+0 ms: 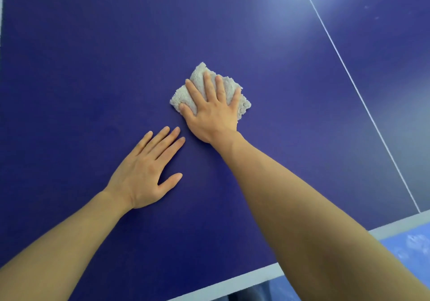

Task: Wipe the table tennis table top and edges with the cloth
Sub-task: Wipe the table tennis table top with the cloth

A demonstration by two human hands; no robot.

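Dark blue tabletop [93, 44] is filling nearly the whole view, with a thin white line [349, 77] running past on the right of the grip. The right hand [214, 112] is pressing flat on the folded beige cloth [232, 86], its grip apart with the fingers spread and straight. The cloth is lying directly under the palm and poking out beyond the fingertips and on both sides. The left hand [144, 172], nearer and to the left, is resting flat on bare surface with its fingers straight. The palm is hiding the cloth's middle.
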